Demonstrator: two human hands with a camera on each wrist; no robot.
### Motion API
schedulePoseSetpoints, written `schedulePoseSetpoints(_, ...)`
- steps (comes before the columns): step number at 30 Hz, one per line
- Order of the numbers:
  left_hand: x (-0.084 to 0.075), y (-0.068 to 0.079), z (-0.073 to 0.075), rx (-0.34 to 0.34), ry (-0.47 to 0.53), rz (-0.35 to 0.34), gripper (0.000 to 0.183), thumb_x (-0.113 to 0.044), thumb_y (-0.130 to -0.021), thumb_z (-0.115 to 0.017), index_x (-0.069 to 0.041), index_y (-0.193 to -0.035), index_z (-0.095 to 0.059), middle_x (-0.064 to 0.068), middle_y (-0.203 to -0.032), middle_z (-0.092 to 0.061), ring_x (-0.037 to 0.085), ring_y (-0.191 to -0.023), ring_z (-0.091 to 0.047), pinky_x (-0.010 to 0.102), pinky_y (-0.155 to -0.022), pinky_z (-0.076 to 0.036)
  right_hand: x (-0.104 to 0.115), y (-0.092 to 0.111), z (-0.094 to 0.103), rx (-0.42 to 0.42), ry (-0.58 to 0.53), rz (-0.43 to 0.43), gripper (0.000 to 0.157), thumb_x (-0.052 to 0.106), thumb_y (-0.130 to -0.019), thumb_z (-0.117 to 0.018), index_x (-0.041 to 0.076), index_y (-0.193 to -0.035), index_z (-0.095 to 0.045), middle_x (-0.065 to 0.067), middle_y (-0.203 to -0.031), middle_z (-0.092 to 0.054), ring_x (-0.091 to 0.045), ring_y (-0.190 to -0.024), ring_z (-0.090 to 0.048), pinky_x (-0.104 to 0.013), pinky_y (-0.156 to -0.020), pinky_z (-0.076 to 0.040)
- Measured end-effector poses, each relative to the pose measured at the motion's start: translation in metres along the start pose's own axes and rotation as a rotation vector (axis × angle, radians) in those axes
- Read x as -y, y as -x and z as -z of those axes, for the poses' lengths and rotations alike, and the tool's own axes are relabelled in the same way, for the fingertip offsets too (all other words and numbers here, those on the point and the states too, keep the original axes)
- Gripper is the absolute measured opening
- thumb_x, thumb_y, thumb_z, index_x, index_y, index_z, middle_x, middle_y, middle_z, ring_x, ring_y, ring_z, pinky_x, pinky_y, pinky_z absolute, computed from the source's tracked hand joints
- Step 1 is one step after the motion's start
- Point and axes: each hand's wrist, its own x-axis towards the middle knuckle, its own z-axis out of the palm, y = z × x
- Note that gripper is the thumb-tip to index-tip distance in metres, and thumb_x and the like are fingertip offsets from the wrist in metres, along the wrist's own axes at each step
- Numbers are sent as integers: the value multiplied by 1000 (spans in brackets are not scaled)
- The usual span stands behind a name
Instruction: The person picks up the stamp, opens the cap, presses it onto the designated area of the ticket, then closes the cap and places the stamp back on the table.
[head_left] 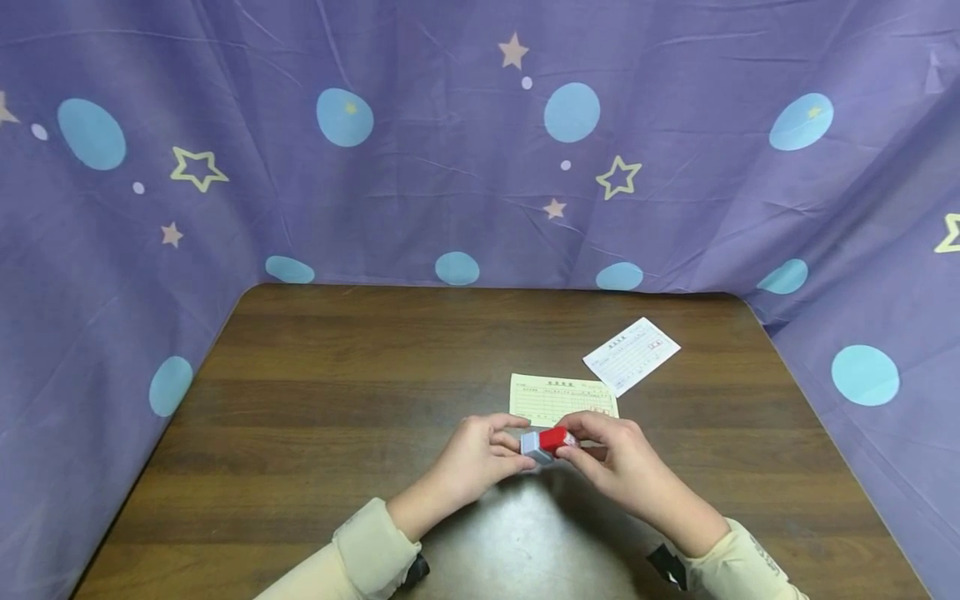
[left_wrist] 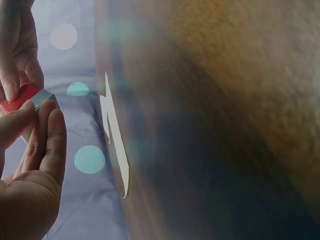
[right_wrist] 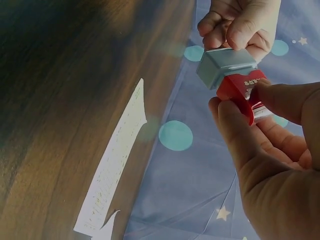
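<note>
A small stamp (head_left: 557, 438) with a red body and a grey-blue cap (right_wrist: 225, 65) is held up between the two hands, over the near part of the table. My right hand (head_left: 618, 450) grips the red body between thumb and fingers. At the other end, my left hand (head_left: 483, 454) pinches the grey-blue cap with its thumb and fingertips. Cap and body sit end to end in the right wrist view. Just beyond the hands lies a pale yellow printed slip (head_left: 555, 400), its near right corner partly behind the right hand.
A white printed slip (head_left: 633, 354) lies at an angle farther back and right, its corner close to the yellow slip. Both are on a brown wooden table (head_left: 360, 367). A purple curtain (head_left: 450, 183) with stars and blue dots surrounds the back and sides.
</note>
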Motion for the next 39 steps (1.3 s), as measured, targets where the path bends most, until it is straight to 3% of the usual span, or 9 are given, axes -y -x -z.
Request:
schedulePoseSetpoints(4, 2, 1, 0, -3, -30, -13, 59, 4, -81, -83, 9, -135, -57, 5, -87, -74, 16, -82, -73, 26, -71, -57, 1, 0, 1, -13, 17, 6, 24, -8, -87, -76, 5, -106, -69, -1, -101, -73, -22, -90, -72, -31, -75, -59)
schedulePoseSetpoints(8, 5, 4, 5, -20, -107, -71, 57, 6, -83, -79, 13, -134, -55, 10, -89, -74, 16, -81, -73, 26, -71, -58, 1, 3, 7, -27, 74, 14, 24, -8, -86, -77, 4, -105, -69, -2, -99, -73, -22, -87, -72, -31, -74, -59)
schedulePoseSetpoints(17, 16, 10, 27, -178, -553, -246, 23, 4, -89, -71, 8, -111, -71, 10, -85, -73, 14, -75, -70, 27, -67, -57, -13, 10, 25, -16, 444, 104, 27, -11, -75, -82, 7, -91, -69, 3, -85, -66, -8, -75, -62, -30, -65, -57)
schedulePoseSetpoints(25, 21, 9, 42, -291, -854, -278, 20, -4, -88, -73, 3, -107, -73, 14, -99, -73, 25, -90, -71, 39, -77, -58, -30, 7, 22, 6, 568, 144, 30, -15, -70, -82, 5, -87, -68, 2, -80, -64, -13, -72, -61, -33, -61, -55)
schedulePoseSetpoints(30, 23, 10, 49, -328, -935, -294, 21, -6, -89, -73, 3, -107, -72, 15, -101, -73, 31, -95, -70, 43, -82, -57, -34, 4, 18, 39, 568, 147, 30, -15, -70, -82, 5, -86, -68, 2, -80, -64, -14, -72, -61, -35, -64, -55)
schedulePoseSetpoints(36, 25, 11, 52, -331, -948, -268, 20, -5, -88, -73, 3, -107, -72, 16, -102, -73, 33, -97, -69, 45, -83, -56, -35, 3, 15, 52, 544, 161, 26, -13, -72, -82, 3, -87, -69, -1, -80, -65, -15, -73, -63, -35, -64, -56)
schedulePoseSetpoints(39, 26, 10, 54, -336, -960, -268, 20, -6, -88, -74, 3, -106, -73, 16, -102, -73, 33, -96, -69, 45, -82, -57, -32, 3, 16, 64, 552, 122, 23, -7, -75, -84, 3, -90, -70, -1, -83, -66, -16, -75, -64, -36, -66, -56)
